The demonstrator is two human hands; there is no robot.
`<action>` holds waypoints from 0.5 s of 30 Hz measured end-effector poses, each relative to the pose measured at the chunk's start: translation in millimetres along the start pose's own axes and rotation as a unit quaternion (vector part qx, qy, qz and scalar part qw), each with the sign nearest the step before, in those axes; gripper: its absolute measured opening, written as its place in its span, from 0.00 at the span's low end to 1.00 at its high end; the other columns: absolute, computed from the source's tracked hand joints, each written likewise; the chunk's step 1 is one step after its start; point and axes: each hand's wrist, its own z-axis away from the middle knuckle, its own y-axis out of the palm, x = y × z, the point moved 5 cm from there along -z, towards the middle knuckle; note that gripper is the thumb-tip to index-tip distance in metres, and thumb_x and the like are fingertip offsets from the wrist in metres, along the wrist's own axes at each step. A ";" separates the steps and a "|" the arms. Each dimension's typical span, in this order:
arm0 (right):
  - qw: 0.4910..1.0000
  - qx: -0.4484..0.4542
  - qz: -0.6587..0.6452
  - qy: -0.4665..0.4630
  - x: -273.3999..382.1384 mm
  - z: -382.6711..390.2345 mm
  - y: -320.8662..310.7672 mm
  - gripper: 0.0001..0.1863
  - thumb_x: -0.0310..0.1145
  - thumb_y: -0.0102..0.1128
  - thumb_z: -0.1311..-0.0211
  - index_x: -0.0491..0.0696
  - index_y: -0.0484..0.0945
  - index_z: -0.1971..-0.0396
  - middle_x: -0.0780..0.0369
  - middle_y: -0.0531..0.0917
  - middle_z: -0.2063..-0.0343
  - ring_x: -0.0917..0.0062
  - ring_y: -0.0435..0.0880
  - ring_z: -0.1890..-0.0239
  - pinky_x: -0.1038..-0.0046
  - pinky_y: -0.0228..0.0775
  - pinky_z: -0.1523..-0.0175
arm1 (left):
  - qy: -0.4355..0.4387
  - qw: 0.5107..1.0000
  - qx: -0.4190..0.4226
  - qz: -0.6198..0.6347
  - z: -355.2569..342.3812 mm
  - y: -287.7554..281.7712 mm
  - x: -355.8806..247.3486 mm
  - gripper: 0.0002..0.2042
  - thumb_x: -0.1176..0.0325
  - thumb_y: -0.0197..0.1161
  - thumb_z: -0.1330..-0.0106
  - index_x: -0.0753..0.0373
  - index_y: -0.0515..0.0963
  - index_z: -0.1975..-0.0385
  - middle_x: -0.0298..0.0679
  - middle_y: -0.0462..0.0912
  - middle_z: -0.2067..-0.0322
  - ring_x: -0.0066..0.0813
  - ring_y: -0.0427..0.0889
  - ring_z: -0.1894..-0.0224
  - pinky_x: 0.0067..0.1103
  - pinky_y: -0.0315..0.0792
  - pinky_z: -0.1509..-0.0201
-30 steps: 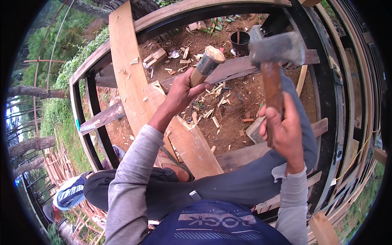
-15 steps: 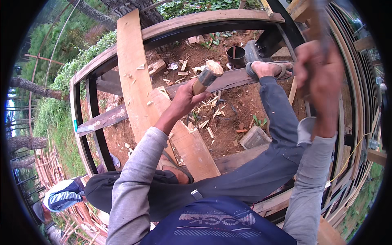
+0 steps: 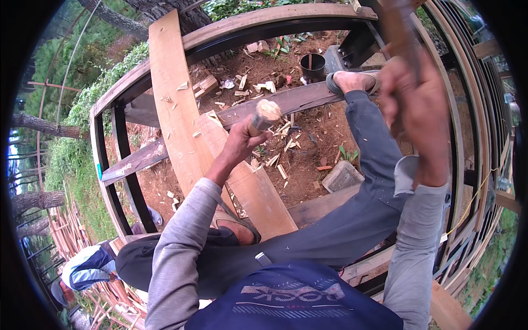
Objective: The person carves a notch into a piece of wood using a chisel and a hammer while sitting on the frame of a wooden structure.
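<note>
Wood-handled tool (image 3: pixel 266 113), its frayed pale end ringed by a grey band, stands tilted in the left hand (image 3: pixel 242 142), whose fingers are wrapped around it; its lower end is hidden. It shows in front of the shorter plank (image 3: pixel 258 195), which lies beside the long plank (image 3: pixel 171 82). The right hand (image 3: pixel 415 104), raised and blurred, is clenched around a brown handle (image 3: pixel 403 36) that runs out of view at the top. Wood chips (image 3: pixel 282 171) litter the soil (image 3: pixel 316 129) near a dark container (image 3: pixel 313 70).
</note>
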 end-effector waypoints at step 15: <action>0.905 -0.166 -0.304 0.245 -153.2 106.8 45.2 0.18 0.37 0.59 0.24 0.44 0.65 0.46 0.64 0.72 0.74 0.84 0.73 0.82 0.78 0.69 0.79 | -0.056 0.989 0.012 0.133 -62.8 -17.4 -11.7 0.19 0.51 0.68 0.30 0.61 0.73 0.64 0.28 0.75 0.80 0.14 0.74 0.80 0.16 0.68 0.76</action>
